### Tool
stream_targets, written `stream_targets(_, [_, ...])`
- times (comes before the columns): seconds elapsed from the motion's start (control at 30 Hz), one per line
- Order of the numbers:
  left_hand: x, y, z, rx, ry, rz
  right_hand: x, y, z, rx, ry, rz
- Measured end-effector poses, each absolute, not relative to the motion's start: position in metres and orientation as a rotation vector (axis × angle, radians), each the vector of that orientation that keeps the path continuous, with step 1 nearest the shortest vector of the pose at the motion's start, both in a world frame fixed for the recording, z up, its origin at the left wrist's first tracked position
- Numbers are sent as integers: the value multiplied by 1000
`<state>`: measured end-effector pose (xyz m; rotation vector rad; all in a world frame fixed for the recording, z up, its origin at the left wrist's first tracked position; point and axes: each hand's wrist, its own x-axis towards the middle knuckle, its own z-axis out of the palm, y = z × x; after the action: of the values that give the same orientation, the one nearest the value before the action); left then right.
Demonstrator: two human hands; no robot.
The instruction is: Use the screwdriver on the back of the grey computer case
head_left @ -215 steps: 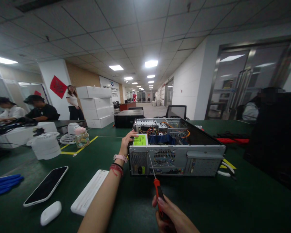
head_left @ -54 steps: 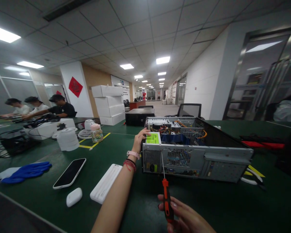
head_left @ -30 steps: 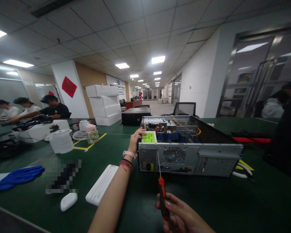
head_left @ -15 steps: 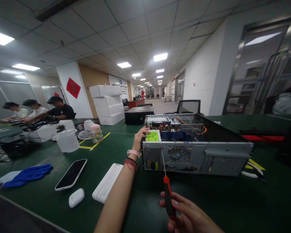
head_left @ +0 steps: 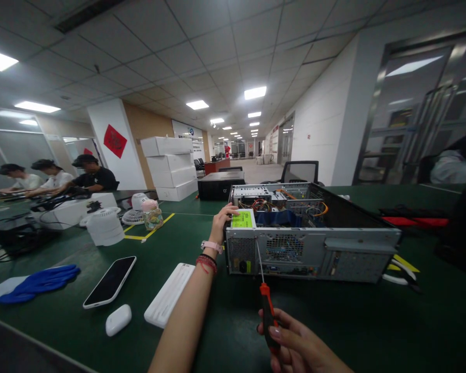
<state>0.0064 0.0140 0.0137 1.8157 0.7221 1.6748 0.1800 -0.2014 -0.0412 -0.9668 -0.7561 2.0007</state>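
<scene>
An opened computer case lies on its side on the green table, its rear panel facing me. Inside its left corner sits the power supply, marked by a bright green label. My left hand grips that corner, fingers bent over the top of the power supply; part of the hand's underside is hidden. My right hand is closed round the handle of a red and black screwdriver. Its shaft slants upward, and the tip meets the rear panel near the upper right edge of the power supply.
Left of my forearm lie a white power bank, a phone, an earphone case and blue gloves. White boxes and a black case stand behind. Pliers lie right. Several people sit far left.
The view has shifted slightly, so the scene sits a little further left. Both hands keep their places, and the screwdriver tip stays at the same spot on the rear panel.
</scene>
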Motion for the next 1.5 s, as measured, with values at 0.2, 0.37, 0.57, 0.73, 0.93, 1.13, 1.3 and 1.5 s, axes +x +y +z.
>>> stream_targets(0.2, [6,14,13,1821,713,1686,180,-199,-42,-995,-741,2005])
stream_targets(0.37, [6,16,12,1824,717,1694,180,-200,-42,-981,-758,1987])
stream_targets(0.57, [5,18,12,1832,698,1686,179,-201,-41,-1013,-780,1942])
stream_targets(0.73, [5,18,12,1826,706,1673,179,-201,-41,-1037,-776,1971])
stream_targets(0.93, [7,16,14,1804,718,1683,181,-198,-42,-1009,-776,1995])
stream_targets(1.13, [6,14,15,1815,733,1670,181,-200,-37,-1014,-805,1994])
stream_targets(1.3, [6,15,14,1834,722,1667,182,-200,-38,-986,-815,2019])
stream_targets(1.5, [6,17,12,1836,724,1684,184,-193,-50,-963,-833,2018])
